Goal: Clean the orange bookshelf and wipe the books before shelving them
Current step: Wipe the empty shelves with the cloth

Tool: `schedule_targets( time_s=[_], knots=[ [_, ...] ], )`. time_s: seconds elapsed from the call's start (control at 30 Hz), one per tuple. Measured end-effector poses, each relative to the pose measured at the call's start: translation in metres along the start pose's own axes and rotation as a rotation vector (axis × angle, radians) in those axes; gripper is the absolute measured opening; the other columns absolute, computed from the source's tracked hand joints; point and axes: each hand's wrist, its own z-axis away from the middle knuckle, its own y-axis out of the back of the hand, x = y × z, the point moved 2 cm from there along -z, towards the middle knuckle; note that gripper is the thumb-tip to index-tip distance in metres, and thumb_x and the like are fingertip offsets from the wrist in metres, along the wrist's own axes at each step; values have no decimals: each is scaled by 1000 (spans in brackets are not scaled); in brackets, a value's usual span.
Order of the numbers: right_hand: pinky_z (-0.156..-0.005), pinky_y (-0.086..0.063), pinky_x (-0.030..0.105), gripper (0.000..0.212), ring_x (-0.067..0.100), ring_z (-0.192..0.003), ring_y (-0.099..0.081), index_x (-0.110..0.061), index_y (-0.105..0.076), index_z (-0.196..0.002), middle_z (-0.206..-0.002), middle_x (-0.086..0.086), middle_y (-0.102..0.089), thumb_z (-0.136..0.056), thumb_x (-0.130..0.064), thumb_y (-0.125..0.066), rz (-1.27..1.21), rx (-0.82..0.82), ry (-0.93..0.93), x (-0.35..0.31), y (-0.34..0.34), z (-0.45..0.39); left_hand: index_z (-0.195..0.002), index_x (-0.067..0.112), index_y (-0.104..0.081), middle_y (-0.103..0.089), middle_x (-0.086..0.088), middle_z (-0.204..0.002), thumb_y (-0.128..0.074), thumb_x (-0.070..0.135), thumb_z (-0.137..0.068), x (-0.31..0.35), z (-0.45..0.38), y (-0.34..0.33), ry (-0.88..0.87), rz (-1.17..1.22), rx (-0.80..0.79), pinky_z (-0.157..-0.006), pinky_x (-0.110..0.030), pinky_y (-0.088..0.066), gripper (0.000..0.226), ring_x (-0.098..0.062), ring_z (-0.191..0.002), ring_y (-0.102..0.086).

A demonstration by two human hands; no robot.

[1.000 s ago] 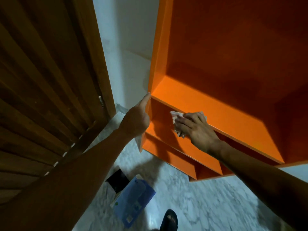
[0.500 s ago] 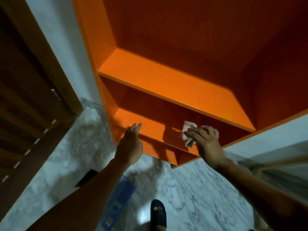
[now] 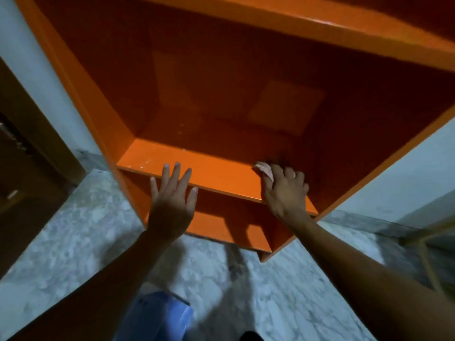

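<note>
The left hand (image 3: 172, 200) is spread flat, fingers straight and fanned apart, its fingertips lying at the front edge of the middle shelf (image 3: 197, 172) and holding nothing. The right hand (image 3: 285, 190) reaches further in on the same board, knuckles up and fingers curled over a small pale cloth (image 3: 264, 169) that it presses against the shelf surface; only a crumpled corner of the cloth shows past the index finger. Both forearms come up from the bottom of the view, well apart, the right one angled in from the lower right corner.

Between the two hands lies a bare stretch of board, and more bare board runs from the left hand to the left side panel. The right hand sits near the right side panel, in shadow. The compartment above the board is tall and deep.

The orange bookshelf (image 3: 81, 94) stands against a pale wall (image 3: 29, 52), its paint glossy, with whitish specks near the board's left front corner. A lower shelf (image 3: 229, 230) shows beneath. Below is a marbled floor (image 3: 73, 242) with a blurred blue object (image 3: 160, 316) on it, and a dark wooden door (image 3: 27, 168) at the left
</note>
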Motion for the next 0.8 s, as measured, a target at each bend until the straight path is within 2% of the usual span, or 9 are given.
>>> schedule_targets(
  time_s=[0.13,0.2,0.27,0.37,0.47,0.57,0.67,0.73,0.8],
  knots=[
    [-90,-44,44,48,34,-107,-53,-34,-58,-132,-137,-1,-57,-93,-48,-34,-27,133,268,-39,-22,15,-155,22,-33,-19,1,-166,-32,46,-105,-12,-14,-8,48,-2,84,-119,-58,7,55,-19,-155,1],
    [-83,-45,43,49,34,-100,-55,-30,-60,-131,-138,0,-58,-84,-28,-45,-95,161,434,-62,-30,31,-154,22,-36,-23,2,-165,-35,46,-105,-17,-17,-6,67,28,141,-119,-59,7,55,-18,-155,-2],
    [-81,-44,43,61,31,-98,-53,-29,-61,-129,-138,-2,-59,-73,-14,-40,-215,145,562,-75,-32,45,-152,22,-40,-28,4,-164,-34,45,-105,-24,-20,-3,83,25,175,-120,-59,4,53,-18,-155,-6],
    [-87,-42,43,69,27,-99,-52,-27,-63,-127,-133,-5,-63,-67,-2,-41,-475,92,623,-75,-27,54,-153,23,-40,-30,5,-163,-35,45,-104,-35,-22,1,114,-28,184,-121,-58,-1,53,-18,-155,-11],
    [-96,-41,33,63,20,-109,-56,-22,-63,-130,-128,-4,-65,-74,1,-44,-647,25,666,-73,-9,55,-154,25,-37,-27,4,-164,-32,48,-104,-36,-20,3,114,-75,173,-121,-58,-3,55,-19,-155,-12],
    [-98,-46,37,60,18,-114,-60,-25,-65,-126,-124,-3,-68,-75,0,-44,-676,138,586,-63,9,33,-156,25,-32,-23,3,-165,-28,49,-104,-29,-19,5,136,-88,148,-121,-59,-3,57,-21,-155,-8],
    [-89,-48,42,44,26,-108,-62,-28,-66,-115,-118,1,-69,-83,-5,-47,-470,295,198,-38,28,-8,-158,26,-27,-18,3,-167,-25,51,-104,-25,-17,8,155,-124,99,-122,-58,-3,59,-21,-155,-5],
    [-81,-48,38,21,24,-94,-60,-20,-63,-104,-111,7,-67,-98,-11,-45,-248,130,-51,-9,32,-31,-158,27,-24,-15,3,-168,-22,52,-104,-25,-16,9,161,-124,73,-122,-57,-2,60,-21,-155,-3],
    [-85,-51,32,20,22,-95,-58,-11,-57,-116,-110,9,-59,-104,-15,-41,-221,-116,-138,12,25,-43,-159,27,-21,-12,3,-168,-21,54,-104,-24,-16,10,172,-124,50,-123,-56,-2,61,-21,-155,0]
  ],
)
